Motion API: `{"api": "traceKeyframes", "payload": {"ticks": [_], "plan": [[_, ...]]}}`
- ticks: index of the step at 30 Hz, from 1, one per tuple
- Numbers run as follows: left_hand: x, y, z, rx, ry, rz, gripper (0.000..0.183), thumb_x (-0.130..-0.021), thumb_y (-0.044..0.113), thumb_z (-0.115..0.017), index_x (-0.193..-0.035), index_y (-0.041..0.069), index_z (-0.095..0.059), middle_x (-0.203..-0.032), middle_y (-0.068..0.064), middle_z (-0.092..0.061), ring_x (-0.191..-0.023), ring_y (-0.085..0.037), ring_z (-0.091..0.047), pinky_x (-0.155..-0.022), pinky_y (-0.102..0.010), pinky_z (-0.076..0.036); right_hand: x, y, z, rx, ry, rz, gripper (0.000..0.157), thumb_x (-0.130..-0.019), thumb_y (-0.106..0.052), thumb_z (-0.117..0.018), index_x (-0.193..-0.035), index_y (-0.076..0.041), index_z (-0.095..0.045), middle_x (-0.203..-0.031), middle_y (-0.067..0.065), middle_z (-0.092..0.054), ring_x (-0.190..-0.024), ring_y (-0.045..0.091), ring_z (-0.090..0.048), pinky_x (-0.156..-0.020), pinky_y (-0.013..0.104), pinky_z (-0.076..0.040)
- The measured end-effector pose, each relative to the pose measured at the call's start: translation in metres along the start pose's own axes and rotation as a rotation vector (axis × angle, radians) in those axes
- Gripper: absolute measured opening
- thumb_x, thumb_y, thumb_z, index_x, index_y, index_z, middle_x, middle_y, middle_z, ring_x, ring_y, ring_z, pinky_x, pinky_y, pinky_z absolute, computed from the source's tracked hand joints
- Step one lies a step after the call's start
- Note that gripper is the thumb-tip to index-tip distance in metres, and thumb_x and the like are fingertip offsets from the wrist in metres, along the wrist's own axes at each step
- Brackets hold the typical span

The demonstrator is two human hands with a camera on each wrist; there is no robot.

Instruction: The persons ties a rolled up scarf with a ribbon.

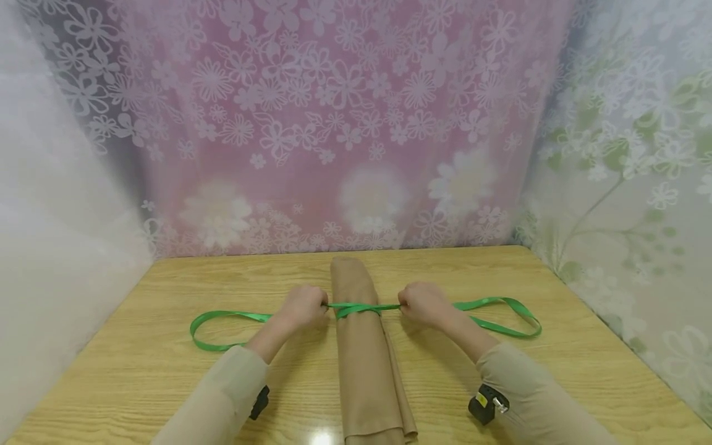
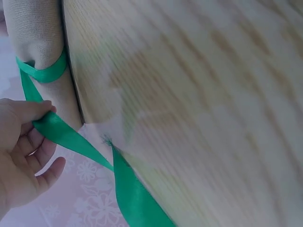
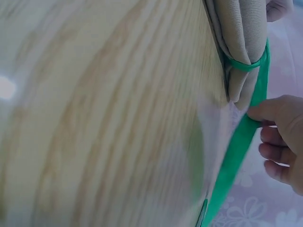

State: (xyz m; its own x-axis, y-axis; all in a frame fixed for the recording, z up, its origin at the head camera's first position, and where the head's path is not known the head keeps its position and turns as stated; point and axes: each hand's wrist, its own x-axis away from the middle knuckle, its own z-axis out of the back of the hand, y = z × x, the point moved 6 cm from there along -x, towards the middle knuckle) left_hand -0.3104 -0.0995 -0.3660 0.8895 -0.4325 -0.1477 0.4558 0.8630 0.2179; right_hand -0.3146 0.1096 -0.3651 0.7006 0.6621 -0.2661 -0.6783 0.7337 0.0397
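A brown cloth roll (image 1: 364, 364) lies lengthwise on the table, its loose fold showing on the right side. Round its upper part runs a green ribbon (image 1: 358, 308), crossed over on top. My left hand (image 1: 303, 307) pinches one side of the ribbon between thumb and forefinger, just left of the roll. On the other side my right hand (image 1: 425, 304) pinches the opposite length, which is stretched straight to the crossing. In the left wrist view, a frayed end of the ribbon (image 2: 137, 194) hangs beyond the hand. The right wrist view shows the ribbon (image 3: 236, 151) trailing past the right hand's fingers.
The wooden table (image 1: 167, 383) reaches back to a pink floral curtain (image 1: 367, 123). Pale sheets stand along the left and right sides. Ribbon loops lie on the wood outside both forearms. Each wrist carries a small black camera (image 1: 485, 405).
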Motion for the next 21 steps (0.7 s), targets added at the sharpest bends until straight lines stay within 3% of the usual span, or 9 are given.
{"api": "traceKeyframes", "payload": {"ticks": [4, 7, 11, 13, 16, 18, 21], "plan": [[0.003, 0.000, 0.005, -0.041, 0.070, -0.031, 0.014, -0.078, -0.003, -0.059, -0.075, 0.002, -0.072, -0.064, -0.001, -0.060, -0.052, -0.011, -0.046, -0.050, -0.022, -0.043, 0.002, 0.000, 0.011, 0.077, 0.140, 0.004, 0.026, -0.071, 0.004, -0.059, -0.053, -0.013, -0.051, -0.049, -0.008, -0.036, -0.047, 0.005, -0.026, -0.043, 0.017, -0.022], [0.005, 0.000, 0.009, -0.110, 0.116, -0.050, 0.015, -0.075, -0.007, -0.059, -0.073, 0.002, -0.070, -0.062, -0.002, -0.059, -0.054, -0.014, -0.050, -0.058, -0.027, -0.047, 0.004, 0.001, 0.015, 0.110, 0.193, -0.020, 0.032, -0.071, 0.008, -0.057, -0.050, -0.013, -0.044, -0.049, -0.008, -0.024, -0.047, 0.006, -0.017, -0.043, 0.017, -0.015], [0.008, -0.001, 0.013, -0.243, 0.153, -0.044, 0.018, -0.072, -0.005, -0.062, -0.058, 0.007, -0.062, -0.055, 0.002, -0.051, -0.055, -0.013, -0.047, -0.067, -0.032, -0.047, 0.007, 0.005, 0.017, 0.150, 0.188, -0.118, 0.033, -0.077, 0.005, -0.058, -0.052, -0.012, -0.044, -0.048, -0.008, -0.021, -0.045, 0.006, -0.016, -0.041, 0.017, -0.013], [0.010, -0.001, 0.015, -0.293, 0.178, -0.048, 0.030, -0.070, -0.006, -0.061, -0.047, 0.010, -0.050, -0.047, 0.004, -0.040, -0.047, -0.010, -0.038, -0.058, -0.026, -0.043, 0.007, 0.008, 0.017, 0.144, 0.162, -0.175, 0.033, -0.080, 0.002, -0.057, -0.053, -0.012, -0.044, -0.047, -0.008, -0.022, -0.043, 0.006, -0.017, -0.040, 0.017, -0.014], [0.012, -0.002, 0.015, -0.328, 0.184, -0.036, 0.044, -0.069, -0.007, -0.058, -0.042, 0.014, -0.030, -0.040, 0.007, -0.023, -0.039, -0.007, -0.022, -0.043, -0.018, -0.029, 0.009, 0.010, 0.017, 0.116, 0.138, -0.232, 0.035, -0.083, 0.000, -0.055, -0.053, -0.012, -0.042, -0.045, -0.008, -0.021, -0.042, 0.005, -0.016, -0.040, 0.018, -0.013], [0.014, -0.003, 0.015, -0.319, 0.181, -0.013, 0.046, -0.068, -0.009, -0.055, -0.043, 0.015, -0.025, -0.039, 0.008, -0.019, -0.037, -0.005, -0.017, -0.038, -0.015, -0.019, 0.010, 0.011, 0.017, 0.102, 0.129, -0.248, 0.035, -0.084, 0.001, -0.053, -0.053, -0.011, -0.042, -0.045, -0.007, -0.020, -0.043, 0.005, -0.014, -0.040, 0.018, -0.012], [0.015, -0.005, 0.015, -0.298, 0.167, 0.039, 0.046, -0.068, -0.010, -0.054, -0.045, 0.015, -0.024, -0.039, 0.008, -0.018, -0.036, -0.004, -0.015, -0.035, -0.014, -0.014, 0.010, 0.012, 0.017, 0.062, 0.120, -0.284, 0.025, -0.084, 0.001, -0.051, -0.061, -0.005, -0.057, -0.045, -0.006, -0.027, -0.043, 0.006, -0.017, -0.040, 0.019, -0.013]]}}
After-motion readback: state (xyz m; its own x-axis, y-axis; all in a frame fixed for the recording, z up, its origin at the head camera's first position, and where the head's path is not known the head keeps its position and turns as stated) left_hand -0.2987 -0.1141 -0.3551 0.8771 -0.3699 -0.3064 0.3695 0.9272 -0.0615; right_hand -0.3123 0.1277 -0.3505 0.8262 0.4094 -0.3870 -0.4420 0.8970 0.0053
